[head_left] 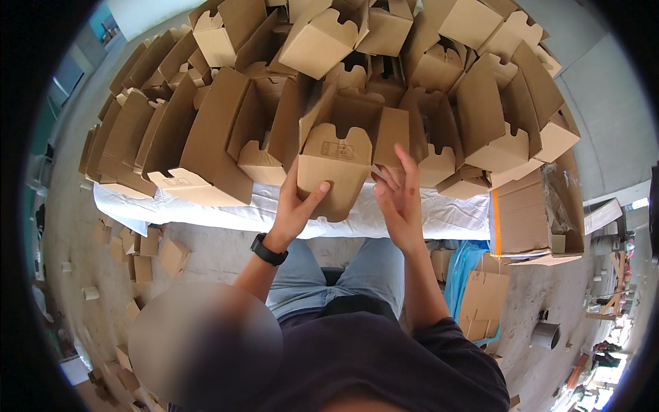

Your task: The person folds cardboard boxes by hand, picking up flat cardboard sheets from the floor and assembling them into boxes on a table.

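A brown cardboard box (pixel 334 175) with its top open is in front of me, a notched end flap facing me. My left hand (pixel 298 202) grips its lower left side, the thumb pressed on the near face and the other fingers hidden behind. A dark watch sits on that wrist. Just to the right of the box is my right hand (pixel 398 199), its fingers apart and the index finger pointing up. Nothing shows in that hand; whether a fingertip touches the box, I cannot tell.
Several similar open boxes (pixel 209 141) crowd the white-covered table (pixel 264 216) and stack up behind. At its right end stands a larger carton (pixel 525 213) with plastic inside. Small boxes (pixel 175 257) lie on the floor at left. Flattened cardboard (pixel 484 305) and blue plastic sit at right.
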{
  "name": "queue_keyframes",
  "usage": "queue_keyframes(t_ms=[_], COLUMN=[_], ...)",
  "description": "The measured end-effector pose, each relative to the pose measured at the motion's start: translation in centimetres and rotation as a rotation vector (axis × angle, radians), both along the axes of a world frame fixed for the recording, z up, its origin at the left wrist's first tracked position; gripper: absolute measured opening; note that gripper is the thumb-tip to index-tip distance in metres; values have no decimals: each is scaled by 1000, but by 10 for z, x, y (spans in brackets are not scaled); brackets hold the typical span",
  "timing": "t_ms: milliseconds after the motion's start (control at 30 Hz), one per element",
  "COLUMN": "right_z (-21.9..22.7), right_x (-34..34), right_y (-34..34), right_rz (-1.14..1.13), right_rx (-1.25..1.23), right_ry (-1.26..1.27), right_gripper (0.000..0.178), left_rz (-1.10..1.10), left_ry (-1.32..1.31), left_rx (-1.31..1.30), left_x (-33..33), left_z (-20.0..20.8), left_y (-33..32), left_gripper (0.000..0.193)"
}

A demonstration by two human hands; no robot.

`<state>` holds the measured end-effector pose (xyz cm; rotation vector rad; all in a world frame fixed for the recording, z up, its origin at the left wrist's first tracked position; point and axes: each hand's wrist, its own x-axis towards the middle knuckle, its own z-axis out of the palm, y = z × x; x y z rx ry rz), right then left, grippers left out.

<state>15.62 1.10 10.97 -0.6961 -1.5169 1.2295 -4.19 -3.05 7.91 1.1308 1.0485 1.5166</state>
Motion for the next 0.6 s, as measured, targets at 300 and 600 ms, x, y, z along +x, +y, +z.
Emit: queue_keyframes(t_ms=[300, 600], right_z=[-6, -24], right_x=[13, 20], right_y=[-20, -20], right_rz=[-177, -380], right_rx=[130, 72], right_ry=[-146, -180], right_gripper=[27, 16], left_rz=[7, 1], left_ry=[216, 339], left_rx=[131, 229], left_x=[-2, -5], left_z=[-35, -30], left_y=[-15, -24], left_gripper=[86, 137])
